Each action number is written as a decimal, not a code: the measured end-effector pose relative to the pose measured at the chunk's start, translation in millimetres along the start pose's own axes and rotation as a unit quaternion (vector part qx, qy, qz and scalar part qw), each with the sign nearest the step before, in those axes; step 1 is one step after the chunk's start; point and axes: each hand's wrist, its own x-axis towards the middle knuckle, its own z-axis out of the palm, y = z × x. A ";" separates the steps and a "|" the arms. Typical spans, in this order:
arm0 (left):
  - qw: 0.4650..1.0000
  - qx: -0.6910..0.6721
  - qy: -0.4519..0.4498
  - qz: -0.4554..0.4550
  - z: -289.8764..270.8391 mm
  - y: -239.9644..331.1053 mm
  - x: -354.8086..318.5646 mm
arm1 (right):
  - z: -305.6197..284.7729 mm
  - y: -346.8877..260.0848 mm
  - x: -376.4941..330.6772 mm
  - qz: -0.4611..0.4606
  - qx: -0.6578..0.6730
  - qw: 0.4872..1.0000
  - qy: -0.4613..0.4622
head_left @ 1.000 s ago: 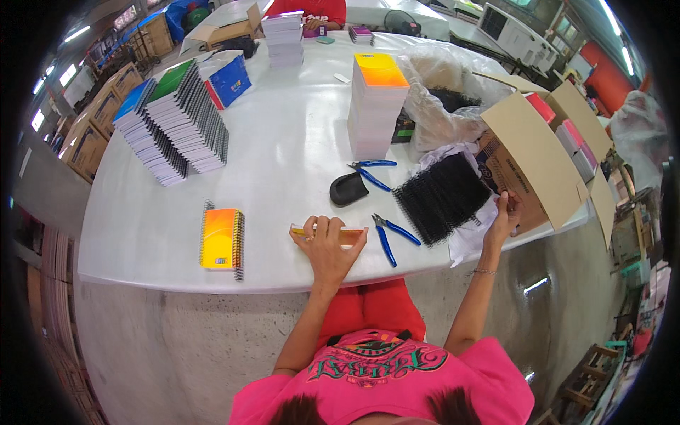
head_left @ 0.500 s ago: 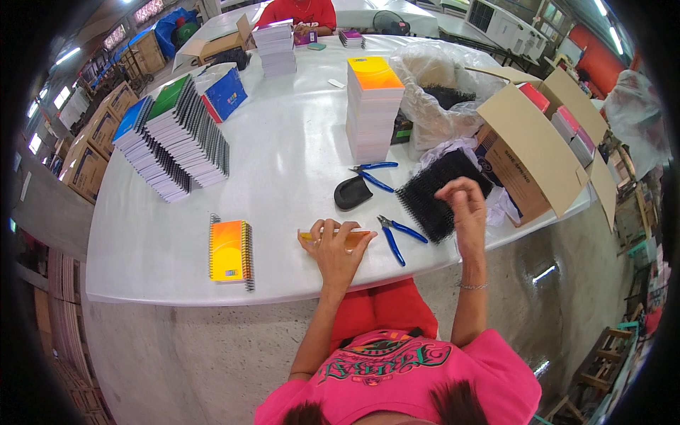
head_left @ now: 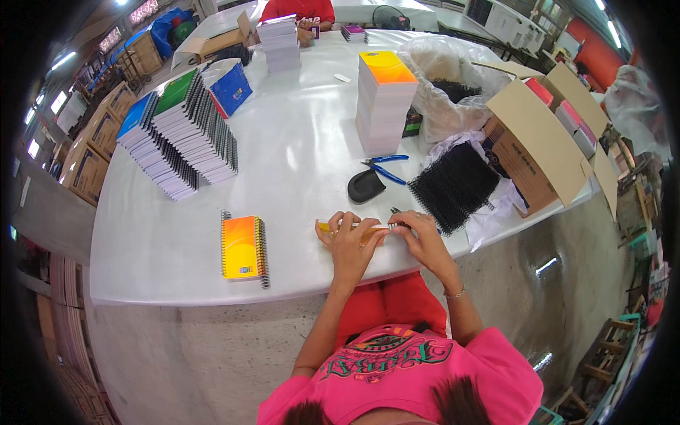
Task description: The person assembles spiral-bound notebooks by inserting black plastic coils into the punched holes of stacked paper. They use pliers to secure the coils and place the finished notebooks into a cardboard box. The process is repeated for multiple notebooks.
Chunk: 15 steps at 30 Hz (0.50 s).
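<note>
My left hand [head_left: 346, 248] grips a thin notebook [head_left: 324, 227] with a yellow-orange cover, stood on its edge near the table's front. At the notebook's right end, my right hand [head_left: 423, 244] pinches a dark spiral coil [head_left: 392, 225]; how far the coil passes into the pages I cannot tell. Behind the right hand, one pair of blue-handled cutters is mostly hidden. Another pair of cutters [head_left: 386, 170] lies farther back, beside a black rounded pad [head_left: 366, 185]. A heap of black spiral coils [head_left: 457, 188] rests to the right. Coil-bound yellow-orange notebooks [head_left: 241, 248] lie to the left.
A tall stack of orange-covered pages [head_left: 386, 106] stands behind the cutters. Stacks of spiral notebooks [head_left: 188, 127] and a blue box [head_left: 230, 91] fill the left back. An open carton [head_left: 531, 149] and clear plastic bag [head_left: 443, 71] sit right. Across the table is a person in red [head_left: 297, 10].
My right hand has come down and left from above the coil heap to the notebook's right end. The left hand keeps its grip on the notebook.
</note>
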 end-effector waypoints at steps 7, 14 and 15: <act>1.000 -0.014 -0.006 0.011 0.7 -3.3 -0.1 | 8.3 0.9 -5.5 -0.012 0.017 0.999 0.032; 0.999 0.000 0.011 0.033 2.6 -5.8 -0.6 | 6.6 -1.5 -7.9 0.026 0.038 0.999 0.011; 0.999 0.002 0.010 0.033 2.1 -5.7 -0.8 | 6.2 -0.2 -7.8 0.037 0.041 0.998 0.000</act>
